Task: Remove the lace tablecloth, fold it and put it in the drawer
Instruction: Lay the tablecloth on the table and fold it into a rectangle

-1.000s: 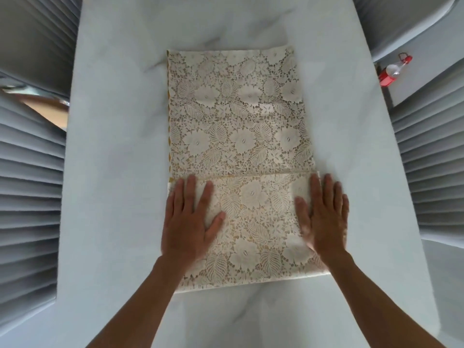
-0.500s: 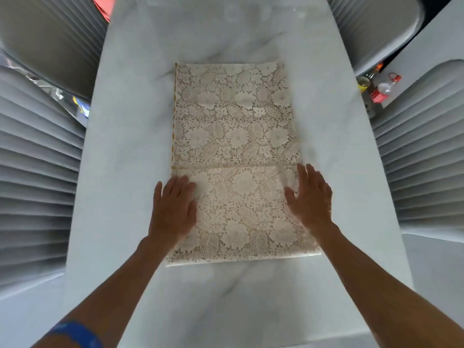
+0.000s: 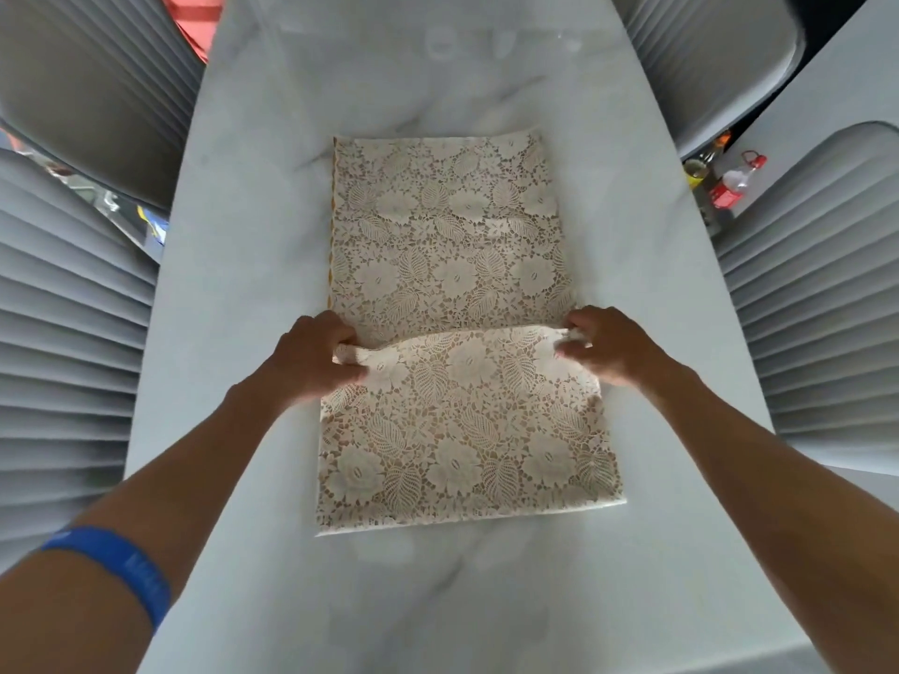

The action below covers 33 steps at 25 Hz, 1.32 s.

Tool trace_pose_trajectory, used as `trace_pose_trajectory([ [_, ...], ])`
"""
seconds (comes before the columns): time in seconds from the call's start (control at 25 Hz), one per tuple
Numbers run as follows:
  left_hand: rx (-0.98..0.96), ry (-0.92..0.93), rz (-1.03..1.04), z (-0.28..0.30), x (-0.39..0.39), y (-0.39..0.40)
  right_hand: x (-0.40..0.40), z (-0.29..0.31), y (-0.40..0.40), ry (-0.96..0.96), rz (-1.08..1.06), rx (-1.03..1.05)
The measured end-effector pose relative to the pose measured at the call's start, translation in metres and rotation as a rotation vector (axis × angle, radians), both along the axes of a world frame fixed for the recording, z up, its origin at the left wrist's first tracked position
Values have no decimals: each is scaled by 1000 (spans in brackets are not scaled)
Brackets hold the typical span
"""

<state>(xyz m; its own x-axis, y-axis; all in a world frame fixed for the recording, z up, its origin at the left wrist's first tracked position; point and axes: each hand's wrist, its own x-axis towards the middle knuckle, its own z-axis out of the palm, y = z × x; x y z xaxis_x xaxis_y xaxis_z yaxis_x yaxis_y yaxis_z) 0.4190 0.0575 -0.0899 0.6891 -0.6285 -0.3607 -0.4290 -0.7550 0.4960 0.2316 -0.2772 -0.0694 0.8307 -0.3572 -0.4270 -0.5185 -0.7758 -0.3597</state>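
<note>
- A folded lace tablecloth lies lengthwise on a pale marble tabletop.
- Left hand and right hand pinch the top flap's corners, fingers curled, edge lifted.
- Bottles stand far right.

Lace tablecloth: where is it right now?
In the head view the lace tablecloth lies partly folded mid-table on the marble table, left hand and right hand gripping its fold's corners.
</note>
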Motion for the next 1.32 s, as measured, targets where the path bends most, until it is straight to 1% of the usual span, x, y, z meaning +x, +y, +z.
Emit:
trace_pose_trajectory([
  [0.04,-77,73,71,0,2,3,-1,0,-1,-37,-48,98],
  [0.08,-120,130,130,0,4,4,0,-1,-2,-63,-64,118],
  [0.12,-128,167,163,0,6,5,1,-2,-2,-74,-68,96],
  [0.2,-117,178,190,-1,7,3,5,-6,1,-86,-83,14],
  [0.24,-125,138,210,0,4,1,5,-7,5,-99,-101,-51],
  [0.28,-131,47,241,2,-3,-2,4,-6,13,-111,-136,-148],
  [0.32,-131,-104,263,4,-15,-3,-1,-8,25,-133,-177,-276],
  [0.36,-141,-270,251,4,-34,-5,-8,-12,44,-183,-209,-374],
  [0.4,-184,-383,203,1,-62,-6,-18,-18,72,-267,-222,-403],
  [0.44,-233,-409,128,-4,-96,-3,-32,-25,106,-342,-196,-368],
  [0.48,-239,-392,38,-12,-133,4,-51,-36,138,-368,-125,-328],
  [0.56,-131,-386,-104,-30,-186,31,-95,-58,174,-319,32,-333],
  [0.6,-67,-404,-143,-38,-195,46,-114,-65,173,-287,60,-357],
  [0.72,42,-454,-183,-42,-191,63,-141,-66,144,-242,34,-382],
  [0.8,35,-456,-212,-37,-189,63,-149,-60,133,-229,112,-360],
  [0.88,4,-481,-235,-30,-187,62,-157,-53,121,-244,244,-340],
  [0.96,9,-526,-259,-23,-182,58,-163,-48,106,-260,316,-364],
  [1.12,82,-610,-246,-9,-185,46,-156,-37,105,-288,206,-535],
  [1.16,99,-589,-223,-5,-187,45,-155,-35,107,-291,177,-533],
  [1.24,177,-439,-170,7,-192,48,-159,-24,112,-263,135,-474],
  [1.28,240,-341,-166,14,-194,52,-163,-13,115,-189,126,-438],
  [1.32,295,-266,-175,23,-200,59,-172,1,119,-75,124,-409],
])
